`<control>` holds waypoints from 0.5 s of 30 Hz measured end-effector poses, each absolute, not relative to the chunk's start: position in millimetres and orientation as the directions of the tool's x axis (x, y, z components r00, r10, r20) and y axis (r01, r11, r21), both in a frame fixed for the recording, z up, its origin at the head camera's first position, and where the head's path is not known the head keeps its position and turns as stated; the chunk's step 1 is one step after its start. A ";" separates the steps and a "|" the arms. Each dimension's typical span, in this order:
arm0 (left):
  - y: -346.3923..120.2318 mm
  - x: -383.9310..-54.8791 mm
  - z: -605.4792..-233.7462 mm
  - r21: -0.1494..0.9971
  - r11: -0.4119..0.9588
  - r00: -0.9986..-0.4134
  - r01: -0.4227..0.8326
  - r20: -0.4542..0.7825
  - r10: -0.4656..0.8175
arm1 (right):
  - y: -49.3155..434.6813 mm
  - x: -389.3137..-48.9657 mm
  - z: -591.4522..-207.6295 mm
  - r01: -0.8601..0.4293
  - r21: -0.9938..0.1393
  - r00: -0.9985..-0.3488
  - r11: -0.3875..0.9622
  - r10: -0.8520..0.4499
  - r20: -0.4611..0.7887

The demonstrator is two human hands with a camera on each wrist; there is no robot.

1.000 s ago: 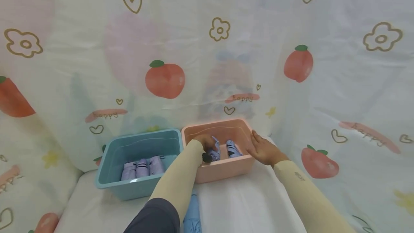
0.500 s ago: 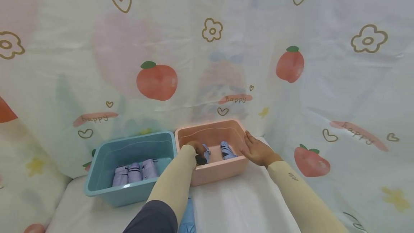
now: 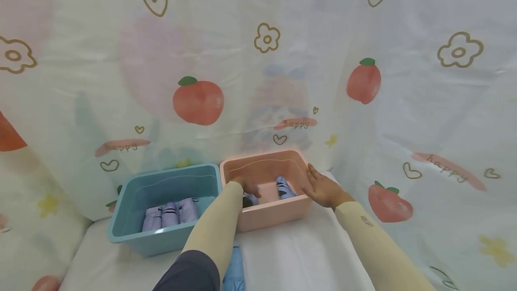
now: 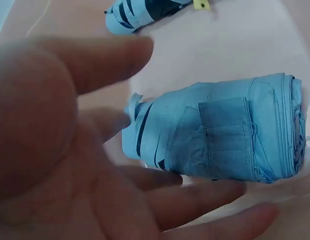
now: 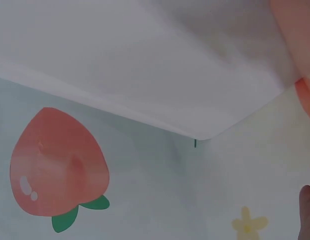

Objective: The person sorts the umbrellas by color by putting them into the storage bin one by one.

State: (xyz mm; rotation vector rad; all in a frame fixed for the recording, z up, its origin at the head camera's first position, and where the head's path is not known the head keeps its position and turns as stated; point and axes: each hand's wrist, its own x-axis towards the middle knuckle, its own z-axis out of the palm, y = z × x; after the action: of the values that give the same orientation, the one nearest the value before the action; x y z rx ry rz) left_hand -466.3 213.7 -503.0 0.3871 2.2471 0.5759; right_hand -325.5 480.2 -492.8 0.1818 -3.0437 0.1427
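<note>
My left hand [image 3: 247, 185] reaches into the left side of the pink bin [image 3: 278, 215]. In the left wrist view, a folded blue umbrella [image 4: 225, 132] lies on the bin's floor, its strap flap facing up. The thumb is spread away from it, and the loosely extended fingers lie along its lower side. A second folded umbrella [image 3: 284, 188] with dark stripes lies farther right in the same bin. My right hand [image 3: 323, 190] rests with straight fingers against the bin's right rim; only a fingertip [image 5: 307, 210] of it appears at the right wrist view's edge.
To the left stands a teal bin [image 3: 161, 240] with several folded lilac umbrellas [image 3: 169, 214] side by side. Another folded blue umbrella [image 3: 235, 269] lies on the white table [image 3: 299, 250] in front, partly behind my left arm. A fruit-print curtain [image 3: 242, 66] encloses the back and sides.
My left hand has moved the umbrella leftward in the pink bin, and its fingers have loosened from it. The right hand stays at the rim. The head view has shifted slightly.
</note>
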 end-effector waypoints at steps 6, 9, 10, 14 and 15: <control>224.7 -468.8 -509.7 0.499 0.835 -0.567 0.231 -0.629 0.533 | 480.6 -324.9 -497.5 -0.115 -0.087 -0.990 0.990 -0.106 0.095; 230.4 -470.1 -510.6 0.522 0.830 -0.559 0.198 -0.636 0.533 | 479.6 -323.6 -496.7 -0.111 -0.089 -0.990 0.990 -0.101 0.102; 231.7 -469.8 -509.9 0.526 0.833 -0.562 0.171 -0.643 0.521 | 479.3 -323.2 -496.4 -0.110 -0.088 -0.990 0.990 -0.101 0.103; 236.1 -467.3 -508.4 0.535 0.844 -0.592 0.043 -0.667 0.453 | 479.2 -322.9 -496.1 -0.111 -0.085 -0.989 0.990 -0.102 0.103; 238.5 -466.4 -508.2 0.540 0.842 -0.588 0.016 -0.676 0.444 | 479.4 -322.9 -495.8 -0.112 -0.085 -0.989 0.990 -0.103 0.105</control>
State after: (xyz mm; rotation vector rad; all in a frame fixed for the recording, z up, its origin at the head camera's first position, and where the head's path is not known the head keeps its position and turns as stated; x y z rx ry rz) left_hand -466.4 238.5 -508.2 0.3347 2.1324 0.6154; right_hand -322.9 479.4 -495.8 0.1639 -3.0336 0.1383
